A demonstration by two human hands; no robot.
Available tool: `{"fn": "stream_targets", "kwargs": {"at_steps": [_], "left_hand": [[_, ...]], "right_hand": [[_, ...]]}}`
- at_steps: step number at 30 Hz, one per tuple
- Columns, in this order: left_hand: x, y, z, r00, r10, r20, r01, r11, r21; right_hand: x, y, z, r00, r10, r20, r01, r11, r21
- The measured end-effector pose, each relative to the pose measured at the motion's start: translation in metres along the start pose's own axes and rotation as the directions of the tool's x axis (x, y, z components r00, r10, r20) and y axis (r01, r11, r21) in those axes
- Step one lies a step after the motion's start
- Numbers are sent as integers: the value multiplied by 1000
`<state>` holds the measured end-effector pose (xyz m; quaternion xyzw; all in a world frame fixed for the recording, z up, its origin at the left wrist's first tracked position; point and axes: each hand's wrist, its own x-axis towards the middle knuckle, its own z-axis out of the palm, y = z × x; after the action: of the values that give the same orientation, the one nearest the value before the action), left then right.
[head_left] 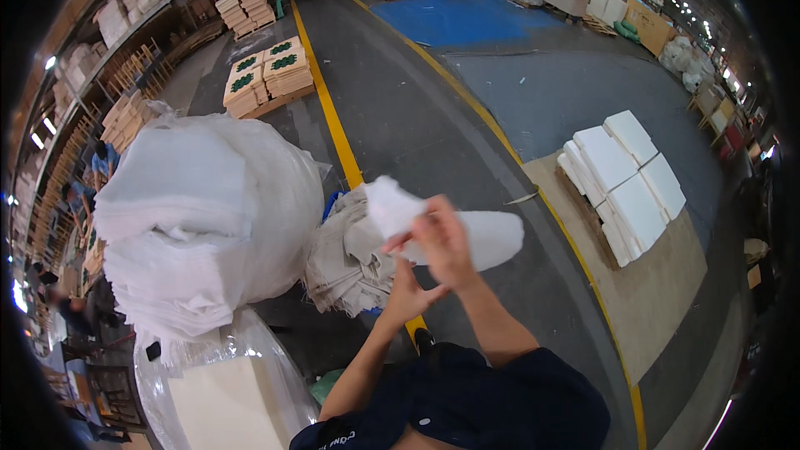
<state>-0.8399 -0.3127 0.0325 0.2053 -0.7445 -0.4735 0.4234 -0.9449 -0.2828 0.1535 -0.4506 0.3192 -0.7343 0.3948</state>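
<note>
A soft white piece of padding (492, 237), looking like fibre wadding, hangs in front of me, its upper left end (390, 204) bent upward. My right hand (446, 242), slightly blurred, is closed on it near the middle. Just below and left, my left hand (408, 293) has its thumb spread away from its fingers, with the fingertips close to the padding's lower edge; whether they touch it is unclear. Behind the left hand lies a heap of crumpled beige cloth (346, 258) with frayed edges.
A large bundle of white sheets (200, 217) wrapped in plastic stands at my left. Below it, a cream block (229, 404) lies in clear plastic. White slabs (621, 183) are stacked at right, wooden panels (271, 75) at far left. Yellow floor lines (325, 104) run ahead.
</note>
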Motion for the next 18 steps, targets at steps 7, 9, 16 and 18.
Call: {"fn": "stream_targets", "kwargs": {"at_steps": [7, 9, 16, 18], "left_hand": [[-97, -5, -47, 956, -273, -102, 248, 945, -212], [-132, 1, -61, 913, -306, -271, 250, 943, -221], [-250, 62, -108, 615, -384, -689, 239, 923, -301], [-273, 77, -125, 645, -212, -734, 287, 958, -25]], "right_hand": [[-71, 39, 104, 941, 125, 315, -136, 991, 14], [-92, 41, 129, 931, 129, 342, -159, 985, 61], [-151, 50, 180, 962, 207, 179, -237, 957, 168], [-161, 48, 192, 965, 190, 180, -222, 958, 181]]}}
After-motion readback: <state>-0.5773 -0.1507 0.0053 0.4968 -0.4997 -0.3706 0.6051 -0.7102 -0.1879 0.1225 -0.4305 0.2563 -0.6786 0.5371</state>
